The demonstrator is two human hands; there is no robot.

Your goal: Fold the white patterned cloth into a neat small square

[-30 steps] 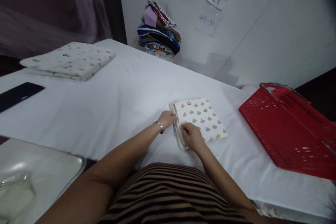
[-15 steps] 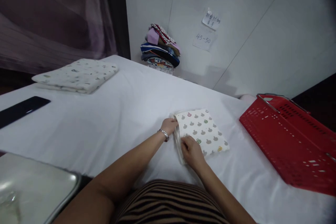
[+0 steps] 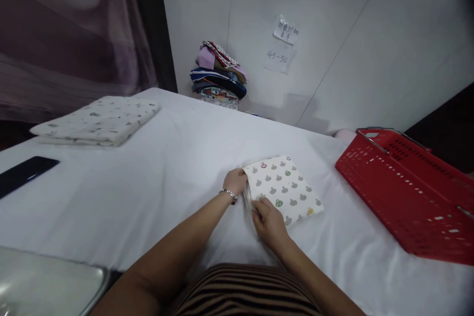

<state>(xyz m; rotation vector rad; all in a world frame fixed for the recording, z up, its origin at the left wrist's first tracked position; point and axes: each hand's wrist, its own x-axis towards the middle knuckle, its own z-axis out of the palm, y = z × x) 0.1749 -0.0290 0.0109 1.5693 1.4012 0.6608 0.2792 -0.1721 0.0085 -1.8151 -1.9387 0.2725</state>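
A small folded white cloth (image 3: 285, 188) printed with grey and coloured shapes lies on the white-covered table (image 3: 155, 177), just ahead of my body. My left hand (image 3: 234, 181), with a bracelet at the wrist, curls its fingers round the cloth's left folded edge near the far corner. My right hand (image 3: 268, 219) pinches the same edge at the near corner, with its fingertips on the layered folds. Both hands are closed on the cloth.
A red plastic basket (image 3: 403, 192) lies tilted at the right. A larger folded patterned cloth (image 3: 96, 120) rests at the far left, with a black phone (image 3: 22, 172) near it. A stack of coloured fabrics (image 3: 219, 75) leans against the wall. A metal tray (image 3: 44, 289) sits at the bottom left.
The view has shifted a little. My hands stay on the cloth's left edge and the right hand has slid slightly toward me along the folds.
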